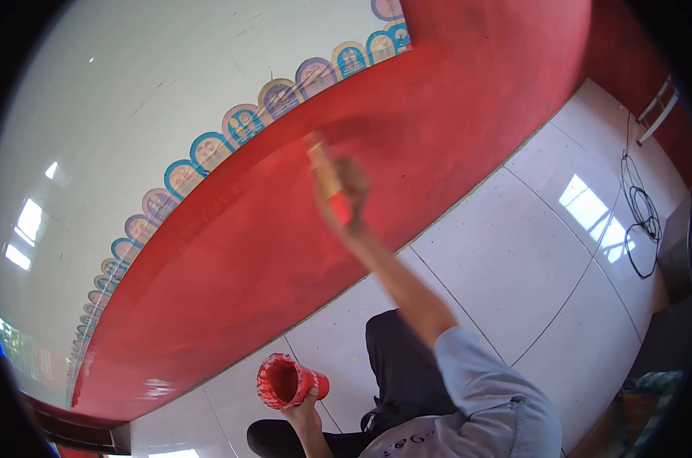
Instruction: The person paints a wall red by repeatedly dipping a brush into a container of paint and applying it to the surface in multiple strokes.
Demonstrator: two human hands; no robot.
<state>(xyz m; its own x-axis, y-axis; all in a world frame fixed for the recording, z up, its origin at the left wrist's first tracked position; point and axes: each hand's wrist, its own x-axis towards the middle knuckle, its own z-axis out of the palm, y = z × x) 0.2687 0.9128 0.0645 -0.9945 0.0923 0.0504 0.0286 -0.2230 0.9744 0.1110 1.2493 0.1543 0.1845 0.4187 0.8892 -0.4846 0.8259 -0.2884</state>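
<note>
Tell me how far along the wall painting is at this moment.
The lower wall band already looks covered in red, though some patches look uneven. In hand: the right hand presses a paintbrush against the wall, blurred; the left hand holds a red-smeared paint cup. The white upper wall and patterned border carry no red.

Brush [324, 169] against red wall [437, 122]

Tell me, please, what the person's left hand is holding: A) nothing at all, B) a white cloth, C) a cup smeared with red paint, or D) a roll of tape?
C: the left hand grips a red-smeared paint cup low in the view, while the right hand holds a brush against the red wall.
</note>
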